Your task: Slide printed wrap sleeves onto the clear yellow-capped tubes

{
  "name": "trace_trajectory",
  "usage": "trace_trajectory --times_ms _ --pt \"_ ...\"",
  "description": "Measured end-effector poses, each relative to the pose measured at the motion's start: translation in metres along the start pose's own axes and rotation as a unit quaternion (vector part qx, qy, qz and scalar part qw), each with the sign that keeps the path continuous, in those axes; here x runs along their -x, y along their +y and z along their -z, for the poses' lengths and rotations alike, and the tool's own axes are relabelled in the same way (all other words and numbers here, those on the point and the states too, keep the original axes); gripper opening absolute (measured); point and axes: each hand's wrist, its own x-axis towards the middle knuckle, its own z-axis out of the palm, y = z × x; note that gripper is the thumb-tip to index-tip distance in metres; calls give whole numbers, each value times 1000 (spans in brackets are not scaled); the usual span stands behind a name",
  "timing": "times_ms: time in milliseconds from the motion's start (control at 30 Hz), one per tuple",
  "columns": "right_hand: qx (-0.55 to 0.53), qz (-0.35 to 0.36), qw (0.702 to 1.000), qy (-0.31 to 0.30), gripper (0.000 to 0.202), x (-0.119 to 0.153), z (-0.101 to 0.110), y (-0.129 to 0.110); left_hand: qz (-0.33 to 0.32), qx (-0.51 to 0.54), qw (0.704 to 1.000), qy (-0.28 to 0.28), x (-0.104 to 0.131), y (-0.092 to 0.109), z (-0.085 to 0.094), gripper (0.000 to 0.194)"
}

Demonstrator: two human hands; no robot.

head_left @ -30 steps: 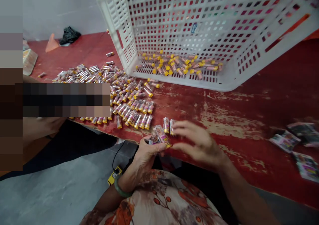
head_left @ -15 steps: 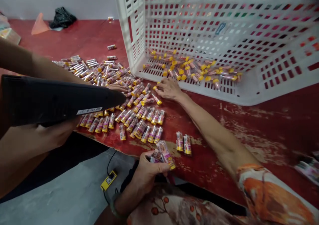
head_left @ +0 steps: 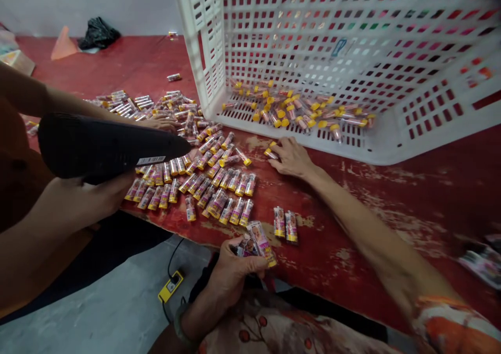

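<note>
A yellow-capped tube [head_left: 270, 151] sits at the fingertips of the right hand [head_left: 291, 158], pinched between thumb and forefinger, just in front of the white basket [head_left: 385, 148]; whether it touches the table is unclear. The left hand [head_left: 237, 265], near the table's front edge, has its thumb clamped over some printed packets [head_left: 261, 242], its other fingers curled beneath and partly hidden. Just beyond lies a pair of labelled tubes [head_left: 285, 224], side by side. To their left are rows of similar tubes [head_left: 230, 210], running back into a jumbled heap [head_left: 180, 106]. More yellow-capped tubes [head_left: 289, 108] lie loose inside the basket.

The red table [head_left: 332, 281] is scuffed through to pale patches. At left, a co-worker grips a dark device [head_left: 113, 145] bearing a barcode label. A black plastic bag [head_left: 98, 33] lies against the grey wall [head_left: 97, 1]; below, a yellow power socket [head_left: 170, 286] rests on the grey floor [head_left: 121, 291].
</note>
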Motion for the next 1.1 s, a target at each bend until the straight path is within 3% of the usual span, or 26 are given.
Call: trace_trajectory --times_ms 100,267,400,500,600,667,733,800,833,933,1100 --pt "41 -24 999 17 41 46 4 29 1 -1 1000 -5 -1 -3 -2 25" --pt "121 -120 985 12 40 111 13 75 6 -11 1000 -17 -3 -7 -5 23" --pt "124 -135 983 22 43 136 21 92 1 -16 1000 -19 -1 -7 -5 22" --pt "139 -130 980 51 46 140 31 88 -6 -14 1000 -8 1 -4 -3 20" --pt "139 -128 977 99 50 122 41 60 -13 -14 1000 -6 2 1 0 13" --pt "83 -114 982 122 51 92 41 26 -12 -24 1000 -15 2 3 0 9" --pt "-44 -65 992 97 42 52 34 -13 -5 -28 999 -24 2 5 -2 10" --pt "-180 -77 979 54 36 12 21 -47 -6 -20 1000 -22 3 6 -3 14" --pt "-196 -79 977 42 34 -5 14 -59 -10 -14 1000 -19 4 6 -3 18" --pt "-212 -98 972 29 25 -38 -4 -74 -21 2 1000 -4 5 6 -2 28" --pt "-218 -130 967 17 22 -46 -6 -66 -6 17 1000 2 1 6 -1 30"
